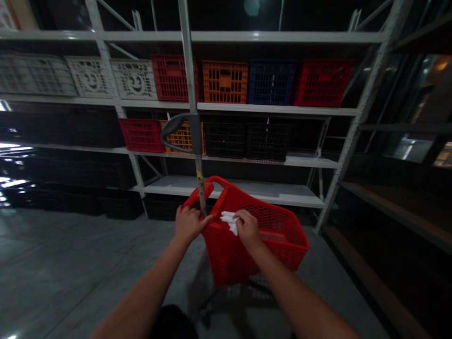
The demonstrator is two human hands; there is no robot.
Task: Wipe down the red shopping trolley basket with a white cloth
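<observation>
A red plastic shopping cart point(229, 254) stands before me on dark wheels, with its basket of perforated walls reaching to the right. My left hand point(189, 222) is closed on the cart's red handle point(197, 194), the thumb stretched toward the basket. Between the fingers of my right hand point(248, 228) is a crumpled white tissue point(230, 220), held just over the basket's near edge. A metal pole point(189, 61) with a grey loop grip point(180, 134) rises from beside my left hand. Its lower end is hidden behind the hand and cart.
Behind the cart runs a white metal shelf rack point(229, 36) with plastic crates, among them an orange crate point(225, 82) and a blue crate point(271, 82). Dark shelving point(399, 221) borders the right side. Grey floor point(70, 268) extends to the left.
</observation>
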